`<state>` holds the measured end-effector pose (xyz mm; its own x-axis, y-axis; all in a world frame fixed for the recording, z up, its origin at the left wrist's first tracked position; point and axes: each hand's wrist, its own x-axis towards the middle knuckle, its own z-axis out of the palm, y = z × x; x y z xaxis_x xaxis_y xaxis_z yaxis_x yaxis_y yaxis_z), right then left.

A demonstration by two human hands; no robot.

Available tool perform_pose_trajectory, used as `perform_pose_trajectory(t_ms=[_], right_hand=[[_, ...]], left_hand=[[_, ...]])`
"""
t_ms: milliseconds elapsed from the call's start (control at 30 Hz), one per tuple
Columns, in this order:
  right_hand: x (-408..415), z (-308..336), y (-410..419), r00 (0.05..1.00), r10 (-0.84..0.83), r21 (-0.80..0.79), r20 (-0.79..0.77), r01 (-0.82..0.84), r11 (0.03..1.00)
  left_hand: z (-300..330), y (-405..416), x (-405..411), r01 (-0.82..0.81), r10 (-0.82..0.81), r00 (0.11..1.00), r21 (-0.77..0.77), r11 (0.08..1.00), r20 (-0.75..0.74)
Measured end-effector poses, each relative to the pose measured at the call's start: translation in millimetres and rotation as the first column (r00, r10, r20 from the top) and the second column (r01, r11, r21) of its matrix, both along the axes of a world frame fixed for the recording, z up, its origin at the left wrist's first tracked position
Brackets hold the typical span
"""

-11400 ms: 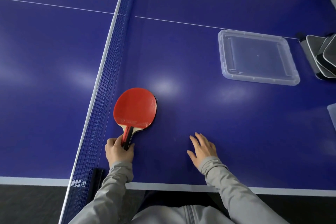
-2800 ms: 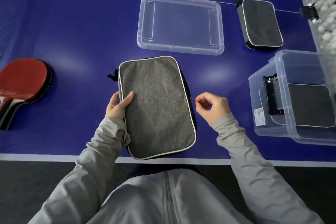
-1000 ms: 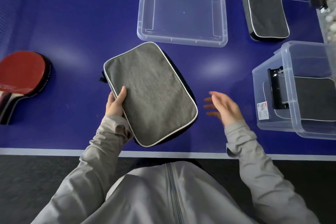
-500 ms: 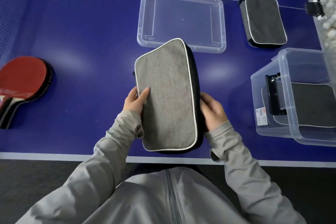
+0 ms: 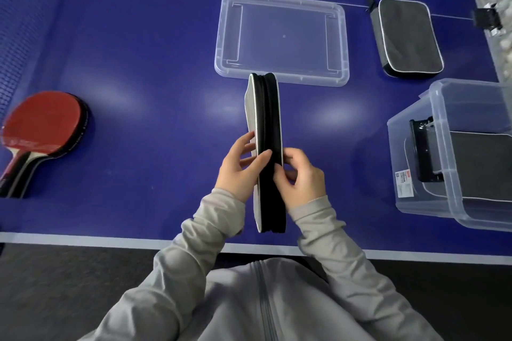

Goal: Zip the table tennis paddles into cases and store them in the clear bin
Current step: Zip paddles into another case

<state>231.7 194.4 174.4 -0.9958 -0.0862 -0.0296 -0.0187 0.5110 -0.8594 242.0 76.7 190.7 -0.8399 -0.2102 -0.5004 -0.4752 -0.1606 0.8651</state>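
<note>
change since half a second back: grey fabric paddle case with white piping was tilted with its broad face to the camera; now it is turned on edge, black zipper spine up.
change, hands: left hand and right hand were on the case's flanks lower down; now both pinch the spine at mid-length.
unchanged: everything else on the blue table tennis table lies as before.
left grip: closed on the case, thumb across the black spine, fingers on the grey left face.
right grip: closed on the case from the right side, fingertips curled at the zipper line; whether they pinch a zipper pull, cannot tell.
hidden: both broad faces of the held case nearly edge-on; contents not visible; zipper state along the spine hard to read.
cut off: clear plastic storage bin right of the grip runs out of frame; a grey case lies inside it, partly seen through the wall.
cut off, left: stacked red-rubber paddles with wooden handles well left of the grip, handles clipped by the edge.
beyond the grip: clear flat bin lid, just past the case's far end.
far right of lid: second grey zipped case flat on the table.
task thing, place: held case above the table's near edge, between both hands.
</note>
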Motion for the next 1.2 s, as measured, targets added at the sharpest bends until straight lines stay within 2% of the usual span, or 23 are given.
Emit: perform_pose_trajectory(t_ms=[67,167,233,300,400,500,633,833,1067,1133,1200], right_hand=[[-4.6,-3.9,5.3,0.999,-0.039,-0.020,0.031,0.039,0.999],[-18.5,-15.8,24.5,0.982,-0.143,-0.029,0.123,0.148,0.989],[-30.1,-27.2,41.9,0.956,-0.191,-0.041,0.223,0.205,0.978],[-38.8,-40.5,58.3,0.930,-0.191,-0.013,0.314,0.206,0.979],[-45.5,-62.5,78.8,0.892,-0.208,0.085,0.402,0.190,0.978],[-48.6,-83.3,90.1,0.848,-0.250,0.130,0.468,0.214,0.968],[-47.9,-105.5,90.8,0.824,-0.261,0.193,0.503,0.187,0.963],[-45.9,-123.2,90.5,0.848,-0.303,0.348,0.434,0.152,0.925],[-46.2,-131.1,99.0,0.867,-0.295,0.396,0.402,0.126,0.910],[-46.3,-132.2,99.7,0.867,-0.292,0.404,0.404,0.117,0.907],[-45.4,-132.0,98.9,0.875,-0.281,0.425,0.395,0.097,0.900]], left_hand=[[-6.8,-14.9,1.7,-0.035,0.030,0.998,-0.084,0.996,-0.055],[-24.1,-53.8,3.8,-0.164,0.139,0.985,-0.318,0.934,-0.099],[-42.0,-86.4,4.7,-0.171,0.180,0.983,-0.441,0.881,-0.022],[-60.5,-116.7,5.5,-0.077,0.165,0.977,-0.508,0.858,0.131],[-81.8,-145.2,8.8,-0.005,0.133,0.961,-0.465,0.885,0.242],[-98.1,-159.7,12.8,-0.035,0.158,0.956,-0.440,0.897,0.246],[-119.8,-164.9,14.7,-0.056,0.206,0.942,-0.479,0.876,0.266],[-133.4,-157.6,14.2,0.003,0.215,0.933,-0.602,0.799,0.289],[-136.6,-152.9,11.5,0.041,0.202,0.939,-0.675,0.737,0.277],[-139.1,-152.2,11.2,0.074,0.186,0.944,-0.723,0.687,0.273],[-141.3,-148.8,13.7,0.162,0.139,0.945,-0.791,0.590,0.296]])
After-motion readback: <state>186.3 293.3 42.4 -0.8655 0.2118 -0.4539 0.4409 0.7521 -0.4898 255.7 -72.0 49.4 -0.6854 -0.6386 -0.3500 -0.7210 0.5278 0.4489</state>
